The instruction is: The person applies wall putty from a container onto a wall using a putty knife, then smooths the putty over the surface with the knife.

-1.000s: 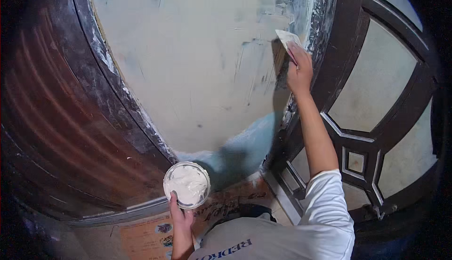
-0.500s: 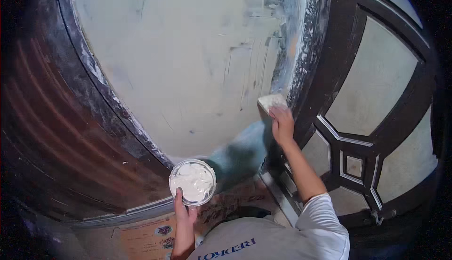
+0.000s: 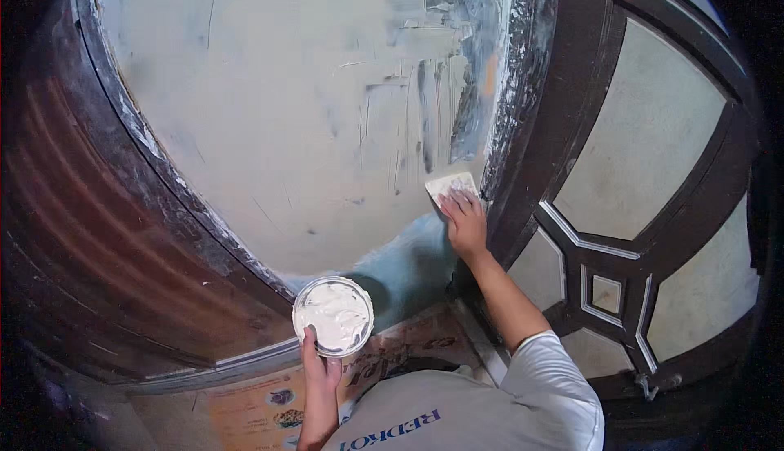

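Observation:
My left hand [image 3: 320,369] grips a round clear tub [image 3: 298,338] from beneath, its thumb over the near rim. White putty [image 3: 339,310] lies smeared inside it. My right hand [image 3: 466,222] is closed on a flat, pale putty spreader [image 3: 445,185], fingers spread over its face. The spreader lies against the wall [image 3: 269,124], close to the dark frame on the right. Cream putty coats most of this wall, with vertical streaks and dark grey gaps above the spreader. Below my right hand, a blue-green strip [image 3: 408,259] shows no cream coat.
A dark door frame smeared with white [image 3: 516,75] borders the wall on the right, beside a dark panelled door [image 3: 572,165] with pale insets. Brown corrugated panelling [image 3: 122,230] stands at left. An orange printed sheet [image 3: 253,414] lies on the floor below.
My right hand and the spreader have moved slightly down along the wall. A dark vertical streak above them shows more clearly. The view has shifted a little; the tub stays in my left hand.

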Demonstrator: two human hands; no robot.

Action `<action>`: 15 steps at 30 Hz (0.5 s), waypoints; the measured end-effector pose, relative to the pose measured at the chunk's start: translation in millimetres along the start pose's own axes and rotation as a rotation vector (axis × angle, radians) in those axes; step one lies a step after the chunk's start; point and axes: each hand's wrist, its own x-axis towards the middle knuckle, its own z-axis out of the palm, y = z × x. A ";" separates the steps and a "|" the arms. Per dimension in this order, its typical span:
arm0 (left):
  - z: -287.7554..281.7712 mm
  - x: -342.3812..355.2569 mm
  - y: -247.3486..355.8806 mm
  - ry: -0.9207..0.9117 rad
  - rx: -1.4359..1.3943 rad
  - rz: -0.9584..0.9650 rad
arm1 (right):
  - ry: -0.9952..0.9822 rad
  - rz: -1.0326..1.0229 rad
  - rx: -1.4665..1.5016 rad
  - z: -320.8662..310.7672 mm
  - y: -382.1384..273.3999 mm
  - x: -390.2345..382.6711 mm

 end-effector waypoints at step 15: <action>40.9 2.0 -19.3 0.031 -0.015 0.005 | 0.153 -0.084 -0.052 -28.2 -6.9 101.9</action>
